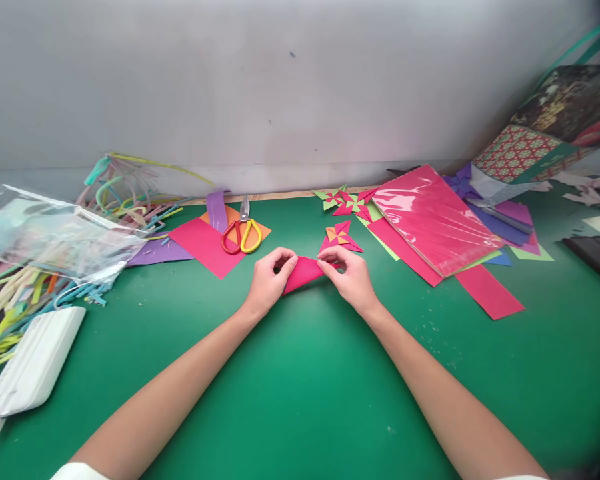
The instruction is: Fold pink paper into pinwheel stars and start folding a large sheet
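A small folded piece of red paper (304, 272) is held between both hands over the green table (290, 387). My left hand (274, 275) pinches its left end between thumb and fingers. At its right end my right hand (349, 272) has thumb and fingers closed on it. Just behind the right hand lies a folded red star with an orange centre (338, 235). Red-and-yellow-handled scissors (243, 230) rest behind the left hand on orange paper, beside a flat red sheet (205, 245).
Plastic-wrapped red paper (437, 220) lies at the right, near more folded stars (355, 201). On the left are a clear bag (65, 233), many coloured strips (30, 293) and a white power strip (35, 363). A patterned bag (525, 150) stands at the back right.
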Demonstrator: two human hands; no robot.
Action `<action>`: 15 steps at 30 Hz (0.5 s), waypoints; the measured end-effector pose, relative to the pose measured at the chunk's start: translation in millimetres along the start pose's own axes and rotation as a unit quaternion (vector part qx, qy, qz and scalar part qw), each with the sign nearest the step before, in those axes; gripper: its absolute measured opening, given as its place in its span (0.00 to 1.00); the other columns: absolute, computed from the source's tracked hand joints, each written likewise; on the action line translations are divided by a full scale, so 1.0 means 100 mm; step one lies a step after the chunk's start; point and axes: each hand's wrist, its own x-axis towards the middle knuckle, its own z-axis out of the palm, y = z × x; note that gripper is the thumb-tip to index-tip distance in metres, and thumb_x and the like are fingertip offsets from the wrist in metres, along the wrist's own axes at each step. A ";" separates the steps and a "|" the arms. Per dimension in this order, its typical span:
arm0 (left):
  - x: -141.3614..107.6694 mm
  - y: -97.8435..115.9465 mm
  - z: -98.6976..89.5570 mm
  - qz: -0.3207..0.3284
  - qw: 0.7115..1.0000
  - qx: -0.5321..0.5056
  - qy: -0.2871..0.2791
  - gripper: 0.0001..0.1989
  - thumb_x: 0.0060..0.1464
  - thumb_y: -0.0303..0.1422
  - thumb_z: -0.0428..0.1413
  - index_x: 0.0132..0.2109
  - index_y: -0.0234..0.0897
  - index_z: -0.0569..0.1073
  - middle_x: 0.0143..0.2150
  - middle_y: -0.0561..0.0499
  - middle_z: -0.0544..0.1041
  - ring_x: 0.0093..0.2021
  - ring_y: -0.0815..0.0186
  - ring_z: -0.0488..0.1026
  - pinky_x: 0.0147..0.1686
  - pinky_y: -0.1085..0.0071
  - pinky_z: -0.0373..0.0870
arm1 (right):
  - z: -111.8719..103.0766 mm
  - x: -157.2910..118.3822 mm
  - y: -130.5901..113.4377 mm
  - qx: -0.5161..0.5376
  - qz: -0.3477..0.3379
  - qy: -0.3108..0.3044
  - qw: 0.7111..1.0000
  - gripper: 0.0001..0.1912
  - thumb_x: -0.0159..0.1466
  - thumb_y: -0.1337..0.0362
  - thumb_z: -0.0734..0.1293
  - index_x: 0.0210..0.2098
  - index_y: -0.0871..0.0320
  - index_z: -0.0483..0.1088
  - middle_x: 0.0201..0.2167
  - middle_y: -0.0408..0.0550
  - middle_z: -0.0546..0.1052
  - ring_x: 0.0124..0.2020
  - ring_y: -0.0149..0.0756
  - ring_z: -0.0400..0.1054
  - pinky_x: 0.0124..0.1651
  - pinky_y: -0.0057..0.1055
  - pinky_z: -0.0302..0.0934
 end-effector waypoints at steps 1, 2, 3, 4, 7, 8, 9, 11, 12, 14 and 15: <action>0.00 0.00 0.00 0.001 1.000 0.006 0.004 0.11 0.65 0.41 0.58 0.39 0.37 0.76 0.34 0.52 0.76 0.34 0.66 0.71 0.38 0.70 0.67 | 0.00 0.00 0.00 -0.004 -0.004 -0.002 1.000 0.04 0.66 0.62 0.71 0.39 0.54 0.78 0.37 0.47 0.82 0.39 0.40 0.77 0.44 0.35 0.71; 0.00 0.00 0.00 0.003 1.000 0.011 0.006 0.12 0.65 0.41 0.57 0.39 0.37 0.76 0.34 0.52 0.76 0.34 0.66 0.71 0.38 0.70 0.67 | 0.00 0.00 0.00 -0.007 -0.007 -0.004 1.000 0.04 0.66 0.62 0.70 0.38 0.54 0.78 0.37 0.47 0.82 0.39 0.40 0.77 0.45 0.35 0.71; -0.01 0.01 0.00 0.005 1.000 0.011 0.005 0.12 0.65 0.41 0.57 0.39 0.37 0.76 0.35 0.52 0.76 0.35 0.66 0.71 0.38 0.70 0.67 | 0.00 0.00 0.00 -0.011 -0.010 -0.005 1.000 0.04 0.66 0.63 0.70 0.38 0.54 0.78 0.36 0.46 0.82 0.38 0.40 0.77 0.45 0.36 0.71; -0.01 0.02 0.00 0.006 1.000 0.007 -0.001 0.11 0.65 0.41 0.57 0.41 0.37 0.76 0.36 0.51 0.77 0.35 0.66 0.72 0.38 0.70 0.68 | 0.00 0.00 0.00 -0.013 -0.012 -0.006 1.000 0.04 0.66 0.63 0.70 0.38 0.54 0.78 0.36 0.46 0.82 0.39 0.40 0.77 0.45 0.36 0.71; -0.02 0.04 0.00 0.014 0.999 0.010 -0.049 0.12 0.65 0.39 0.57 0.51 0.39 0.76 0.36 0.52 0.77 0.35 0.66 0.73 0.37 0.70 0.69 | -0.01 0.00 -0.01 -0.017 -0.019 -0.010 1.000 0.04 0.66 0.64 0.70 0.38 0.54 0.78 0.37 0.46 0.82 0.39 0.40 0.77 0.46 0.36 0.71; -0.02 0.05 -0.01 0.020 0.997 0.024 -0.066 0.14 0.65 0.38 0.57 0.55 0.40 0.76 0.36 0.53 0.78 0.34 0.66 0.73 0.36 0.70 0.68 | -0.01 0.00 -0.02 -0.017 -0.020 -0.013 1.000 0.04 0.67 0.64 0.70 0.38 0.54 0.78 0.36 0.46 0.82 0.39 0.40 0.77 0.46 0.37 0.71; -0.02 0.06 -0.01 0.029 0.996 0.040 -0.080 0.15 0.65 0.38 0.58 0.56 0.41 0.76 0.36 0.53 0.79 0.34 0.66 0.73 0.36 0.70 0.69 | -0.01 0.00 -0.02 -0.015 -0.019 -0.016 1.000 0.04 0.67 0.63 0.70 0.38 0.54 0.78 0.36 0.46 0.82 0.39 0.40 0.77 0.47 0.37 0.71; -0.02 0.06 -0.01 0.048 0.993 0.060 -0.086 0.14 0.65 0.37 0.57 0.55 0.41 0.78 0.41 0.51 0.81 0.37 0.65 0.75 0.40 0.69 0.70 | 0.01 -0.01 -0.01 0.011 -0.003 -0.011 1.000 0.05 0.66 0.61 0.71 0.40 0.54 0.78 0.38 0.47 0.81 0.40 0.40 0.76 0.47 0.37 0.72; -0.02 0.05 -0.01 0.055 0.994 0.057 -0.080 0.13 0.66 0.37 0.57 0.53 0.41 0.79 0.45 0.50 0.82 0.41 0.63 0.77 0.43 0.68 0.72 | 0.03 -0.01 -0.01 0.039 0.014 -0.003 0.999 0.07 0.66 0.59 0.72 0.43 0.53 0.77 0.39 0.47 0.81 0.41 0.40 0.76 0.45 0.37 0.72; -0.02 0.03 -0.01 0.062 0.996 0.038 -0.058 0.12 0.66 0.37 0.56 0.51 0.40 0.79 0.50 0.49 0.83 0.47 0.62 0.78 0.48 0.67 0.73 | 0.07 -0.01 -0.01 0.113 0.062 0.015 0.992 0.17 0.63 0.55 0.74 0.50 0.52 0.74 0.39 0.47 0.79 0.39 0.40 0.75 0.40 0.35 0.74; -0.02 0.03 -0.01 0.063 0.997 0.031 -0.044 0.12 0.66 0.37 0.57 0.51 0.40 0.79 0.50 0.49 0.83 0.48 0.61 0.78 0.49 0.67 0.73 | 0.10 -0.01 -0.01 0.149 0.087 0.020 0.985 0.22 0.62 0.53 0.75 0.53 0.52 0.72 0.38 0.46 0.79 0.37 0.39 0.75 0.37 0.34 0.74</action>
